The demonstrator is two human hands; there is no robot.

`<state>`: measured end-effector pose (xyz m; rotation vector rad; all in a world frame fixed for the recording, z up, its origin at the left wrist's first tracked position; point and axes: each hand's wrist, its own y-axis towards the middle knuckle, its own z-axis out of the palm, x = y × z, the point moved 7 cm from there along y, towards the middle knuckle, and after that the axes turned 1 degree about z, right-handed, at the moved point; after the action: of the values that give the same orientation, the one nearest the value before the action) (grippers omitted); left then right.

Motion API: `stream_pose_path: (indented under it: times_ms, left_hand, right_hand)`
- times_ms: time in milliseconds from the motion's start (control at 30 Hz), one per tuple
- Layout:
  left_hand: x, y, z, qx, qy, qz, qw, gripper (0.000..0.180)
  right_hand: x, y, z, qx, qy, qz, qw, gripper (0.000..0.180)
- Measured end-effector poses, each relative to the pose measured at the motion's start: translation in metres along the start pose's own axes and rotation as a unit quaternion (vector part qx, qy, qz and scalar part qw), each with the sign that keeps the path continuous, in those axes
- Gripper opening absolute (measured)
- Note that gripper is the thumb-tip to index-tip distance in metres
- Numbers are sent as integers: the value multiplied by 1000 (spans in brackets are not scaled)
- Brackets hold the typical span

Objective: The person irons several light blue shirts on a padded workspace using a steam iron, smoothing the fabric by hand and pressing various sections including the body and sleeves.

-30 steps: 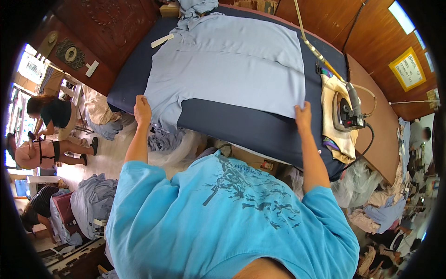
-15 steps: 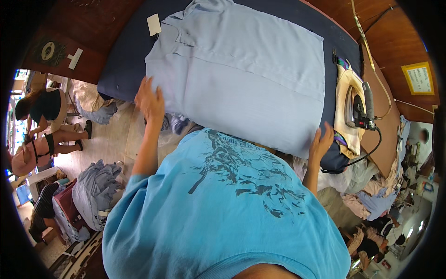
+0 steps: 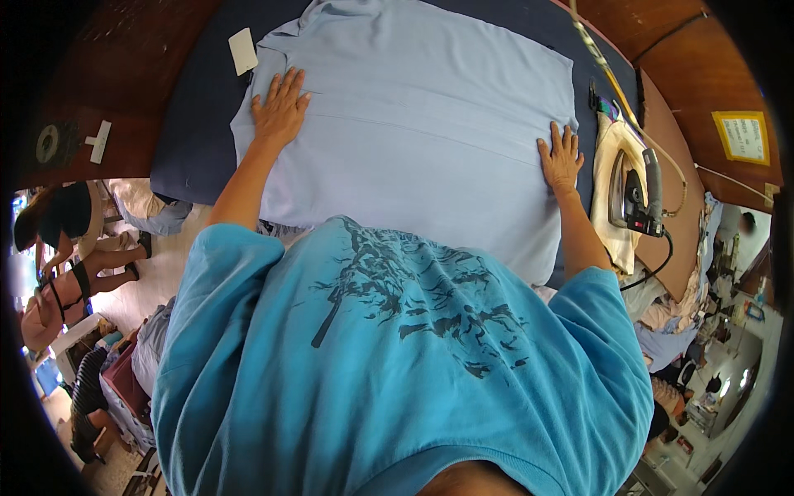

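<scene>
A light blue garment (image 3: 413,140) lies spread over a dark navy padded board (image 3: 198,140). My left hand (image 3: 281,107) rests on its left part, fingers spread and palm down. At the right edge of the cloth, my right hand (image 3: 562,157) is also laid down with its fingers apart. Neither hand holds anything. A white tag (image 3: 243,51) sticks out beyond the garment's upper left side. The near edge of the cloth passes beneath my chest and is partly hidden by my blue shirt.
To the right an iron (image 3: 635,194) sits on a cream cloth pad (image 3: 608,240), its black cord curving down. A yellowish hose (image 3: 616,83) hangs above it. Wooden panels stand on both sides. Several people work beyond, a person in dark clothes (image 3: 66,219) at far left.
Both hands have moved forward from the garment's near corners onto its surface and now lie flat. My body leans further over the board. The cloth looks smoother around its middle fold.
</scene>
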<state>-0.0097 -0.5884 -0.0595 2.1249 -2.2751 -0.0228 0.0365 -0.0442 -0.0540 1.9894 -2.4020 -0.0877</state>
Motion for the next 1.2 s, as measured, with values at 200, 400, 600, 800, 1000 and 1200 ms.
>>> stream_pose_path:
  times_ms: [200, 400, 600, 800, 1000, 1200]
  left_hand:
    - [17, -19, -11, -9, 10, -25, 1000, 53]
    - [69, 7, -32, -101, -50, -99, 989, 47]
    - [35, 114, -47, -112, -31, 27, 993, 28]
    - [47, 181, -24, 104, -98, -12, 990, 16]
    - [-9, 186, -67, -288, 42, 84, 953, 30]
    - [-152, 276, -33, 45, 1, 290, 956, 46]
  right_hand:
    - [-16, -4, 5, 22, 3, 30, 999, 62]
    - [11, 74, -18, -115, 93, -70, 987, 44]
    - [25, 191, -11, -59, 86, -78, 991, 26]
    - [18, 240, 3, 67, -32, -103, 992, 13]
    - [8, 246, -9, -84, 16, -85, 993, 19]
    - [-5, 262, 0, -56, 15, -56, 997, 34]
